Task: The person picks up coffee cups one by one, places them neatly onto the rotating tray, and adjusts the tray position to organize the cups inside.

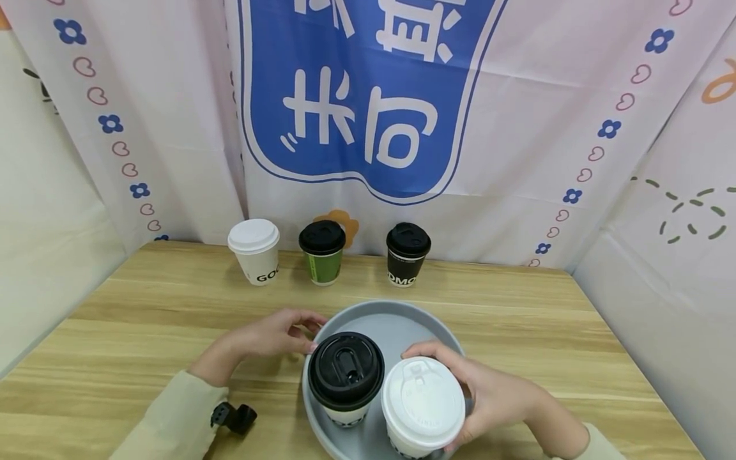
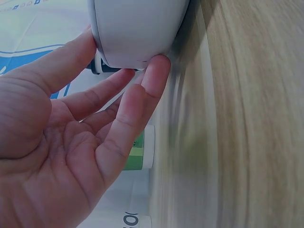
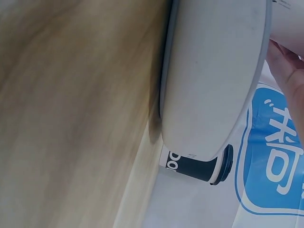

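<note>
A round grey tray [image 1: 374, 311] bears two paper cups. One, a cup with a black lid [image 1: 347, 370], stands upright on the tray's left part. Beside it, a cup with a white lid [image 1: 423, 404] is in the grip of my right hand [image 1: 489, 390], thumb on the near side and fingers on the far side. Whether its base touches the tray is hidden. My left hand [image 1: 282, 335] touches the tray's left outer wall with thumb and fingertips, palm apart from it. In the left wrist view, the left hand [image 2: 71, 128] has its fingers loosely spread at the tray wall [image 2: 137, 33].
Along the table's back edge stand a white cup [image 1: 254, 252], a green cup [image 1: 323, 254] with a black lid and a black cup [image 1: 407, 255]. Behind them hangs a printed cloth [image 1: 517, 160]. The wooden table [image 1: 517, 319] extends on both sides of the tray.
</note>
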Demonstrator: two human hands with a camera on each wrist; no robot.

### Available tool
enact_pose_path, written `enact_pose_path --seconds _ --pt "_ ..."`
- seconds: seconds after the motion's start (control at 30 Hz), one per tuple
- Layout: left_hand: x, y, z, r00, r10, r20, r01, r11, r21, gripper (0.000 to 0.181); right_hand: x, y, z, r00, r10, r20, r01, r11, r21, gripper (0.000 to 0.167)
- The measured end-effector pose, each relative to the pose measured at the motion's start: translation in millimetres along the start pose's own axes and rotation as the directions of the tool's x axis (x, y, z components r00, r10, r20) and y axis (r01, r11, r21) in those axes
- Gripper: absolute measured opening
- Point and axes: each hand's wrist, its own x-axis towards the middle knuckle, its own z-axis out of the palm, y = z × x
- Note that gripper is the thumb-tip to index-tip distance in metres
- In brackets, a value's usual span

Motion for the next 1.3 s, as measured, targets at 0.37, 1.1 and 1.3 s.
enact_pose_path --seconds 0.37,1.1,1.3 --pt "-0.2 -1.5 0.5 1.000 0.004 -0.006 -0.004 1.000 0.008 0.052 -0.3 2.2 2.2 1.000 0.010 0.002 -0.010 1.000 0.004 0.102" --pt "-1.0 -4.2 0.5 1.000 0.026 -0.004 -0.026 1.000 0.004 0.051 -9.3 2.9 0.6 0.999 0.041 0.006 -0.041 0.997 -0.067 0.109" --pt "-1.8 -4.2 2.1 0.999 0.035 -0.016 -0.035 0.999 0.025 0.050 -16.8 0.4 -11.1 0.998 0.053 -0.014 -0.054 0.996 -0.071 0.107"
